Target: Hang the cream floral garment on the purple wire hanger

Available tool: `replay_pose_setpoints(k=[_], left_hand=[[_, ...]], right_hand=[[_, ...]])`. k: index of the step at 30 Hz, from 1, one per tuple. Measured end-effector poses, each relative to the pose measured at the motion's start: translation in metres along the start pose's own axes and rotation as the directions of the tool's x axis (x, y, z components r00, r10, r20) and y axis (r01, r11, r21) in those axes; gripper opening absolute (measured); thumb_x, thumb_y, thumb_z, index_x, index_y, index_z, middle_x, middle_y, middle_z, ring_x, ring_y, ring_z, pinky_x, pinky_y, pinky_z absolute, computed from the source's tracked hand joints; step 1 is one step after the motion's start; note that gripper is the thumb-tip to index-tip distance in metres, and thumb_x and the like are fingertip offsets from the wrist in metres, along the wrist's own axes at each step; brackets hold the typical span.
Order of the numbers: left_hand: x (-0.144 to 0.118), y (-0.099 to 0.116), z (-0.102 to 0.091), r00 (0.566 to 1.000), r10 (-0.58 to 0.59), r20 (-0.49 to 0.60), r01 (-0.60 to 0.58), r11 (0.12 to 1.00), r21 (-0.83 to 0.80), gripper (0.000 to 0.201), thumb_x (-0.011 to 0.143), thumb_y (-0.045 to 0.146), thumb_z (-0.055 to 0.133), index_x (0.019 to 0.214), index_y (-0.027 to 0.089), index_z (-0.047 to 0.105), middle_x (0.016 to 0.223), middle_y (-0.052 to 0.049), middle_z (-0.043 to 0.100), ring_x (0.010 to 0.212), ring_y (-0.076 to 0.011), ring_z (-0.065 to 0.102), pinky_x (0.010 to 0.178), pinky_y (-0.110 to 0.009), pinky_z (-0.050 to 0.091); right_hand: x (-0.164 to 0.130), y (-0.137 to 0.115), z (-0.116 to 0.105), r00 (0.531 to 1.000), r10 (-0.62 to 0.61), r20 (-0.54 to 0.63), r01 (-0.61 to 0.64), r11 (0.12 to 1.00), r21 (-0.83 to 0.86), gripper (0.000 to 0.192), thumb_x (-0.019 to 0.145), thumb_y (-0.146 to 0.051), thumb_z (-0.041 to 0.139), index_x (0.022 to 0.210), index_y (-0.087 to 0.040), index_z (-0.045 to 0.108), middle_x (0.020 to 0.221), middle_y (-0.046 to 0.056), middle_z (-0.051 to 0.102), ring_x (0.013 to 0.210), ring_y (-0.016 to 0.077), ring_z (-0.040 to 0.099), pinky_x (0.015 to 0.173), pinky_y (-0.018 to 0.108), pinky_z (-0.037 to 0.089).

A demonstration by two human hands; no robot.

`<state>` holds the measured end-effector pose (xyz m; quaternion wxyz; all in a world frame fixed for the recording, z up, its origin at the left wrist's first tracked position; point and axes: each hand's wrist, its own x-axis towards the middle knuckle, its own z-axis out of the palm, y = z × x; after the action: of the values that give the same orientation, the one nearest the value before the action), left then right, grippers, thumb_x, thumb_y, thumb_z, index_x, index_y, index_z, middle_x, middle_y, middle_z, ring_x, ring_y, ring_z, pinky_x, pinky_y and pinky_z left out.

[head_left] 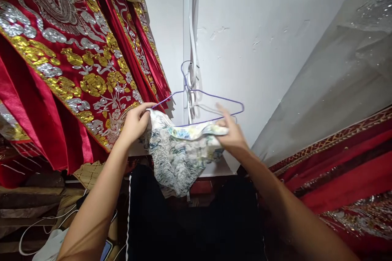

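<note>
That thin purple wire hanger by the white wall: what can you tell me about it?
The thin purple wire hanger looks like coated metal, bent into a flat triangle with a hook on top. The hook hangs on white cords against the white wall. A pale floral cloth garment drapes over its lower bar. The left hand holds the garment at the hanger's left tip; the right hand grips it near the right end.

The light is even and fairly bright on the white wall (260,49), with soft shadows behind the hanger (208,106). Sequins on the red cloth (61,49) glint. The right hand (232,132) is smeared by motion. Below, things sink into shadow, and straight lines bend toward the edges.
</note>
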<state>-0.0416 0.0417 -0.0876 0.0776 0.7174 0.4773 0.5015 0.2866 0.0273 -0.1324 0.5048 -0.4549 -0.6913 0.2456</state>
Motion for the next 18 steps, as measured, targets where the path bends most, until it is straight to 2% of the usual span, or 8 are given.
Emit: replay_pose_setpoints(k=[2,3,6,9,12,14,16,18], left_hand=[[0.004,0.003,-0.008,1.0,-0.002,0.015,0.002,1.0,0.009,0.036,0.087,0.023,0.052,0.114,0.016,0.075,0.101,-0.006,0.076,0.091,-0.0221,0.066,0.089,-0.032,0.051],[0.005,0.007,-0.01,0.999,-0.002,0.035,0.002,1.0,0.015,0.036,0.088,0.023,0.052,0.113,0.017,0.076,0.103,-0.006,0.076,0.092,-0.0222,0.066,0.087,-0.031,0.051],[0.008,0.018,-0.012,0.996,-0.012,0.087,0.011,1.0,0.007,0.034,0.088,0.024,0.053,0.113,0.018,0.076,0.105,-0.005,0.076,0.091,-0.0215,0.067,0.08,-0.029,0.05],[0.01,0.017,-0.009,0.994,-0.054,0.098,0.059,0.997,-0.044,0.033,0.087,0.023,0.054,0.11,0.017,0.076,0.099,-0.005,0.076,0.085,-0.0203,0.066,0.074,-0.028,0.049],[0.012,0.004,-0.009,0.993,-0.082,0.088,0.089,0.994,-0.07,0.032,0.086,0.023,0.054,0.108,0.017,0.076,0.091,-0.004,0.074,0.084,-0.0206,0.065,0.074,-0.029,0.05],[0.016,-0.004,-0.012,0.998,-0.056,0.03,0.057,0.998,-0.038,0.03,0.086,0.023,0.055,0.107,0.018,0.076,0.093,-0.005,0.074,0.086,-0.0212,0.065,0.078,-0.031,0.051],[0.021,-0.007,-0.016,0.998,0.038,-0.052,-0.036,0.999,0.038,0.027,0.086,0.022,0.056,0.103,0.019,0.077,0.103,-0.006,0.073,0.097,-0.0225,0.065,0.088,-0.034,0.051],[0.026,-0.006,-0.016,0.985,0.151,-0.083,-0.141,0.984,0.11,0.025,0.088,0.022,0.055,0.098,0.02,0.077,0.111,-0.007,0.07,0.109,-0.0234,0.063,0.099,-0.036,0.047]], right_hand=[[0.011,0.008,-0.032,0.98,-0.002,-0.199,-0.023,0.992,-0.126,0.106,0.07,-0.035,0.081,0.16,-0.014,0.029,0.094,0.01,0.074,0.089,0.0305,0.07,0.082,0.041,0.056],[0.018,0.012,-0.047,0.97,-0.01,-0.242,-0.039,0.979,-0.198,0.102,0.07,-0.039,0.082,0.157,-0.013,0.036,0.102,0.014,0.074,0.096,0.0332,0.07,0.086,0.043,0.056],[0.04,0.022,-0.076,0.975,-0.021,-0.222,-0.054,0.944,-0.326,0.076,0.07,-0.046,0.082,0.136,-0.015,0.063,0.121,0.017,0.072,0.111,0.0382,0.067,0.094,0.047,0.054],[0.055,0.028,-0.077,0.983,-0.005,-0.186,-0.056,0.946,-0.321,0.068,0.065,-0.046,0.084,0.125,-0.016,0.072,0.115,0.014,0.075,0.107,0.0381,0.069,0.088,0.045,0.056],[0.06,0.029,-0.073,0.993,0.074,-0.094,-0.093,0.97,-0.226,0.045,0.064,-0.047,0.084,0.098,-0.018,0.08,0.095,0.01,0.079,0.095,0.0357,0.073,0.076,0.041,0.058],[0.06,0.027,-0.08,0.99,0.139,-0.038,-0.142,0.985,-0.1,0.035,0.061,-0.045,0.086,0.083,-0.018,0.08,0.082,0.007,0.078,0.084,0.0329,0.073,0.069,0.038,0.057],[0.058,0.024,-0.09,0.975,0.215,0.05,-0.218,0.974,0.067,0.033,0.058,-0.042,0.089,0.078,-0.018,0.077,0.076,0.006,0.077,0.076,0.0299,0.073,0.066,0.037,0.057],[0.055,0.02,-0.096,0.945,0.263,0.196,-0.307,0.919,0.247,0.037,0.061,-0.046,0.088,0.082,-0.018,0.076,0.079,0.006,0.077,0.076,0.0292,0.073,0.069,0.039,0.058]])
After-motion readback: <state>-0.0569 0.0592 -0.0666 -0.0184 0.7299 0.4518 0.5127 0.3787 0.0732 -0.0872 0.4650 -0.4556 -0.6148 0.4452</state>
